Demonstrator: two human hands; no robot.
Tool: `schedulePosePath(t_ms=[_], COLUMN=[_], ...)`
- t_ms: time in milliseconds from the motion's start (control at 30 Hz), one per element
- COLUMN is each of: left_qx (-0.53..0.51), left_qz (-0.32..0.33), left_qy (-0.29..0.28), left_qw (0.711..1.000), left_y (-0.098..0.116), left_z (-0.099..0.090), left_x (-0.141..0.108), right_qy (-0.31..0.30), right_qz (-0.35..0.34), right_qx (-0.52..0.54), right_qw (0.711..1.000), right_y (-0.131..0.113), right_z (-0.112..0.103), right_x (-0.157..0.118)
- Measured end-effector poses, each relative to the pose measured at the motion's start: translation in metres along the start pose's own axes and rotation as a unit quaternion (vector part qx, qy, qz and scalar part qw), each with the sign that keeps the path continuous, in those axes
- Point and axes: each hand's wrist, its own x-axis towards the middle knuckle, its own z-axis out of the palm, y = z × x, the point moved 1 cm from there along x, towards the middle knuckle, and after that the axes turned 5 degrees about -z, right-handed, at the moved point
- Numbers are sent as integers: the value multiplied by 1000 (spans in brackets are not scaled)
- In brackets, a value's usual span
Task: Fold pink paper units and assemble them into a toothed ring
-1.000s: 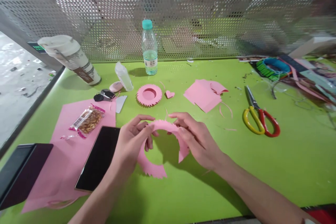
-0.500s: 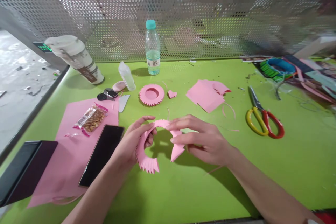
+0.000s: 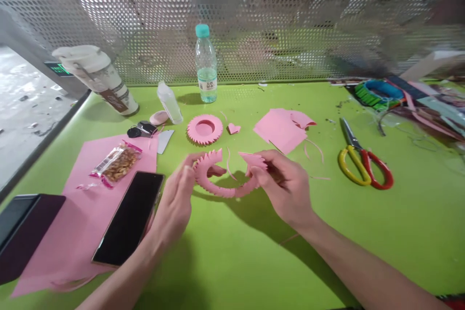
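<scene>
A lime-green table (image 3: 363, 247) stands before a perforated metal screen (image 3: 254, 24). Held above its middle, a fringed pink paper strip (image 3: 221, 188) curves into an open ring. The right hand (image 3: 285, 186) pinches its right end between thumb and bent fingers; the left hand (image 3: 174, 208) curls its fingers around the other end. Farther back lie a toothed pink paper ring (image 3: 205, 129) and a paper heart (image 3: 234, 129); red-and-yellow scissors (image 3: 363, 167) sit right, a black phone (image 3: 128, 219) near left

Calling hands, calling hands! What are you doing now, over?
Left hand and right hand gripping pink serrated paper ring. Ring open at top. Black smartphone beside left hand, over.
</scene>
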Motion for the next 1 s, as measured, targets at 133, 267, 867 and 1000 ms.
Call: schedulePosePath(t_ms=[133,267,867,1000], left_qx=[40,51,63,53], left_qz=[120,218,400,428], left_qy=[-11,5,-68,-90], left_qw=[992,975,912,898], left_y=[-7,-13,-29,-24], left_z=[12,9,9,10], left_x=[-5,-9,-18,-19], right_qy=[3,4,16,25], right_qz=[-4,-51,-298,-317], right_qx=[53,113,42,40], right_qw=[999,992,953,947], right_y=[-4,-11,-27,-31], right_z=[8,15,18,19], right_x=[-7,-16,-24,-24])
